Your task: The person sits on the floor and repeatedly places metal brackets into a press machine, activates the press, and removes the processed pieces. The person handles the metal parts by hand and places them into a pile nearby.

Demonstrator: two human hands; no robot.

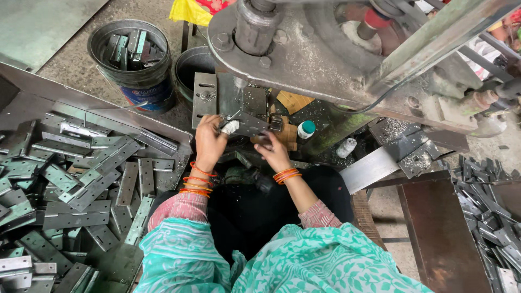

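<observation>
My left hand (pixel 209 140), with a white wrap on one finger, grips a grey metal hinge plate (pixel 245 123) lying on the bed of a large press machine (pixel 304 49). The right hand (pixel 273 150) rests at the plate's near right edge, fingers curled on it. Both wrists carry orange bangles. The press ram (pixel 255 21) hangs directly above the plate.
A pile of grey metal hinges (pixel 81 184) fills a tray on my left. More hinges (pixel 488 217) lie at the right. Two buckets (pixel 133 59) stand behind, one holding hinges. A small white bottle with a teal cap (pixel 306 129) stands by the press.
</observation>
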